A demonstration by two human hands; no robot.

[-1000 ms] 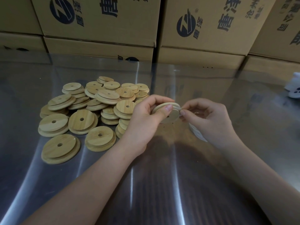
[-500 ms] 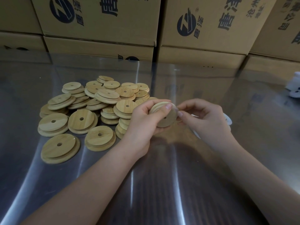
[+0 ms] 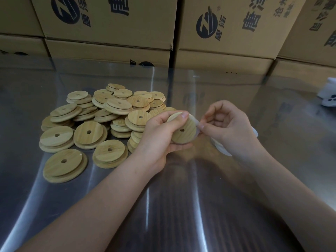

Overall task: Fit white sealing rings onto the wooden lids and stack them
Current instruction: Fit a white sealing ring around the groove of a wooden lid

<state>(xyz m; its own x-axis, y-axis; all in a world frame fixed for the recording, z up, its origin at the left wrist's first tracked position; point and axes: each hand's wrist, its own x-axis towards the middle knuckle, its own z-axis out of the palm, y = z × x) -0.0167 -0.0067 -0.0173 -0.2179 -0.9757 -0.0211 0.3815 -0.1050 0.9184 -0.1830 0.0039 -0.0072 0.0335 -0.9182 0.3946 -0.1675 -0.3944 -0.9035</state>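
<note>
My left hand (image 3: 160, 132) grips a round wooden lid (image 3: 183, 130) with a small centre hole, tilted toward me above the steel table. A white sealing ring (image 3: 195, 122) lies along the lid's right rim, pinched there by the thumb and finger of my right hand (image 3: 230, 126). More white rings (image 3: 221, 149) show under and behind my right hand, partly hidden. A loose pile of wooden lids (image 3: 101, 124) lies on the table to the left of my hands.
The shiny steel table (image 3: 181, 206) spreads in front of me. Printed cardboard boxes (image 3: 227, 33) are stacked along its far edge. A white object (image 3: 328, 96) sits at the far right edge.
The lid has turned in my left hand so its flat face shows more. My right fingers have shifted along the rim with the ring.
</note>
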